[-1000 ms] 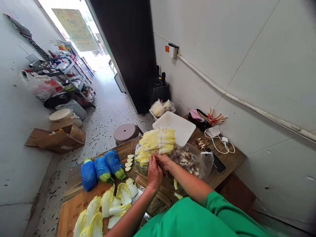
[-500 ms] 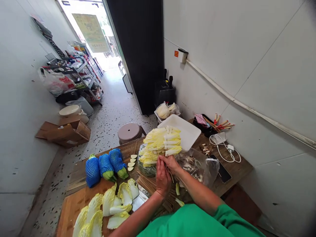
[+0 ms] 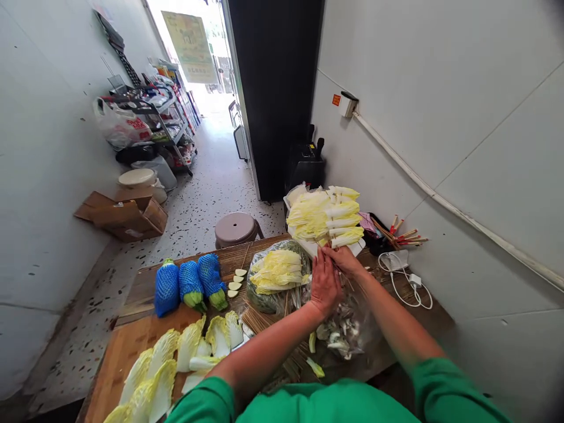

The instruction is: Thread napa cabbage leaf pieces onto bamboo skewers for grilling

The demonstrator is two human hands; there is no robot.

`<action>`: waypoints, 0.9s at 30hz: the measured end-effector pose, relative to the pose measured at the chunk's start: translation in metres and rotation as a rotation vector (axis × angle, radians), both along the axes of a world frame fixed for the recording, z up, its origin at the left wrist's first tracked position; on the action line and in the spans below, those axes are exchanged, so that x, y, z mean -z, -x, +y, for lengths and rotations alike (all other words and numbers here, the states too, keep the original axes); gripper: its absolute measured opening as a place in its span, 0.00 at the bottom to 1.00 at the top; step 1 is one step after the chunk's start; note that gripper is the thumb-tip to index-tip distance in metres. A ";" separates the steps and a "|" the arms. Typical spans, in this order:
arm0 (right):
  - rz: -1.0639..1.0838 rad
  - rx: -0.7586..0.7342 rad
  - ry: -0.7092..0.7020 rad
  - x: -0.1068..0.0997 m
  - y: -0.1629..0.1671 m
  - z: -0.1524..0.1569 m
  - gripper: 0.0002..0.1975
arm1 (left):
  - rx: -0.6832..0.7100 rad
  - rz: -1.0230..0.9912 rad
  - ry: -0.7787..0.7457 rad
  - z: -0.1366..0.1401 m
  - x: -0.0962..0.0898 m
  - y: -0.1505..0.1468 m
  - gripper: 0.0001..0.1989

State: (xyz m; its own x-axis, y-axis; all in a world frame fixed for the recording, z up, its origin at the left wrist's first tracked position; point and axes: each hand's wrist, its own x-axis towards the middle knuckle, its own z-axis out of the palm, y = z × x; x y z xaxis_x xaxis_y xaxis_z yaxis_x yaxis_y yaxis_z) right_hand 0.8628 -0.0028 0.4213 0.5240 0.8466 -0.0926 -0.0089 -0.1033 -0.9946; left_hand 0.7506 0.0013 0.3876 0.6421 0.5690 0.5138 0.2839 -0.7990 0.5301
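Note:
Several skewers of napa cabbage leaves (image 3: 312, 214) are raised over the white tray (image 3: 360, 247), mostly covering it. My left hand (image 3: 326, 286) presses around the lower stick ends with its fingers together. Beside it, my right hand (image 3: 346, 262) is closed on the same stick ends. More skewered cabbage (image 3: 278, 271) lies on a plastic-wrapped bundle just left of my hands. Loose bamboo skewers (image 3: 259, 322) lie below that bundle. Under my forearms is a clear bag of mushrooms (image 3: 343, 336).
Cabbage leaves (image 3: 163, 349) rest on a wooden board (image 3: 103, 358) at the front left. Behind them are zucchini in blue foam nets (image 3: 167, 289) and skewered pale slices (image 3: 235, 286). A white charger cable (image 3: 408, 281) lies at the right; a stool (image 3: 235, 226) stands beyond the table.
Both hands have moved right and away from me, carrying several cabbage skewers off the bundle towards the white tray. Other cabbage skewers stay on the bundle. The camera view has shifted slightly.

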 end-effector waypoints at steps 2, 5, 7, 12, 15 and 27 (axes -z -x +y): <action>-0.027 0.007 0.036 0.006 -0.023 -0.003 0.21 | 0.022 0.010 0.022 -0.002 0.007 -0.022 0.30; -0.044 0.021 0.084 0.024 -0.048 -0.004 0.22 | 0.031 0.065 0.070 -0.003 0.023 -0.050 0.29; -0.049 0.023 0.118 0.040 -0.061 -0.001 0.23 | 0.034 0.121 0.112 -0.001 0.035 -0.063 0.28; -0.054 -0.024 0.227 0.079 -0.085 0.009 0.23 | 0.028 0.265 0.220 0.010 0.061 -0.083 0.28; -0.057 -0.069 0.282 0.096 -0.096 0.014 0.19 | 0.007 0.353 0.250 0.016 0.072 -0.092 0.29; -0.231 -0.138 0.406 0.107 -0.122 0.042 0.19 | -0.024 0.588 0.220 0.030 0.080 -0.105 0.32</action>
State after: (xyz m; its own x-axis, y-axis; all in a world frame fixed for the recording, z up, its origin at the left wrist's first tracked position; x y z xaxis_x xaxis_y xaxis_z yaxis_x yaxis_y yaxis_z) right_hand 0.9845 0.0396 0.3143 0.4550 0.8292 -0.3246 0.2486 -0.4683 -0.8479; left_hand 0.8553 0.0317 0.3081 0.7676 0.6389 -0.0518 0.5942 -0.6790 0.4311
